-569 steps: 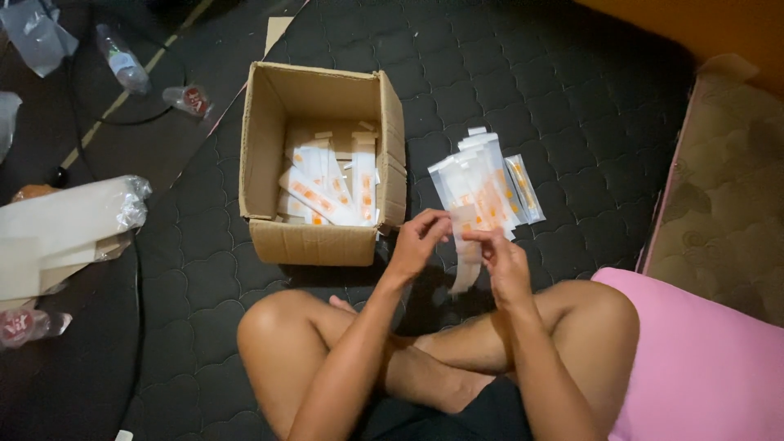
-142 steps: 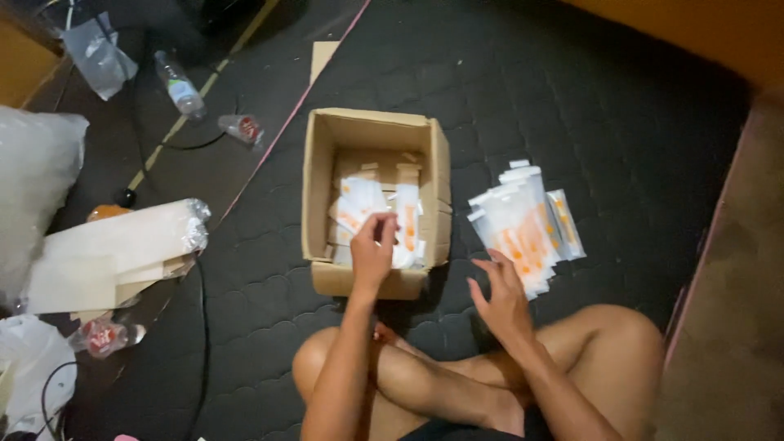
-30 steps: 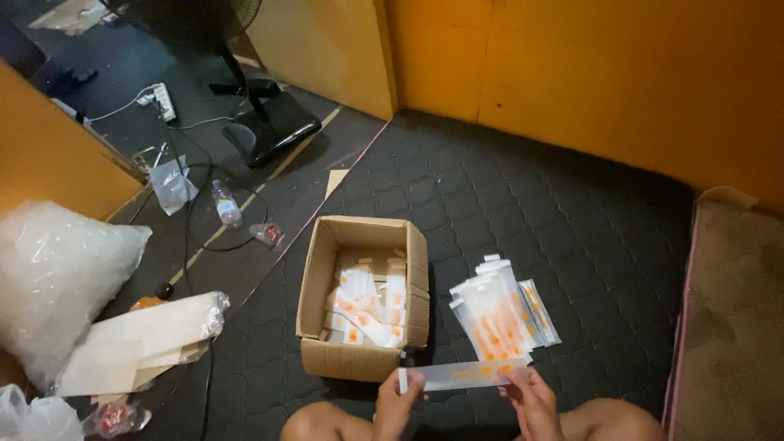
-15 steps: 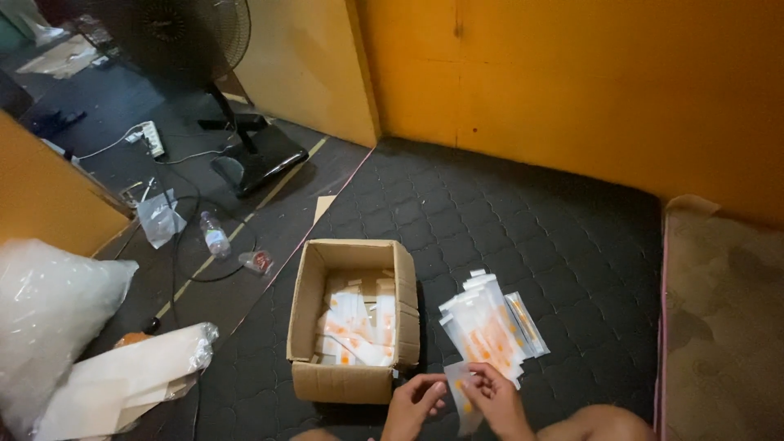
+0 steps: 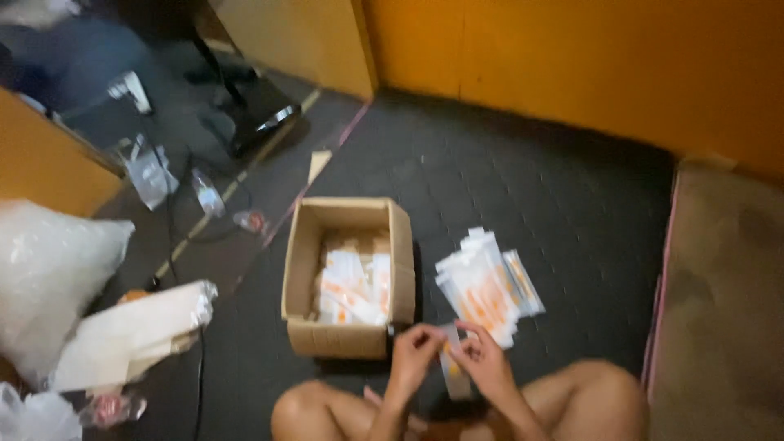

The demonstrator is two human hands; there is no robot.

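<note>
Left hand (image 5: 415,353) and right hand (image 5: 482,362) together pinch a slim clear plastic sachet (image 5: 450,359), open brown cardboard box (image 5: 347,278) at ten o'clock.

The left hand (image 5: 415,353) and right hand (image 5: 482,359) meet on 1 packet (image 5: 452,369). An open cardboard box (image 5: 347,339) of packets sits just beyond the left hand. A fanned packet pile (image 5: 486,286) lies beyond the right hand.

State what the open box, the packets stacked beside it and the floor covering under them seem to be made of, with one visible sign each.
Box: brown cardboard, matt, with raw-edged upright flaps. Packets: probably thin clear plastic film, since they look pale and slightly glossy with orange contents showing through. Floor covering: a dark quilted mat, likely fabric or foam, judging by its grid of dimples.
</note>
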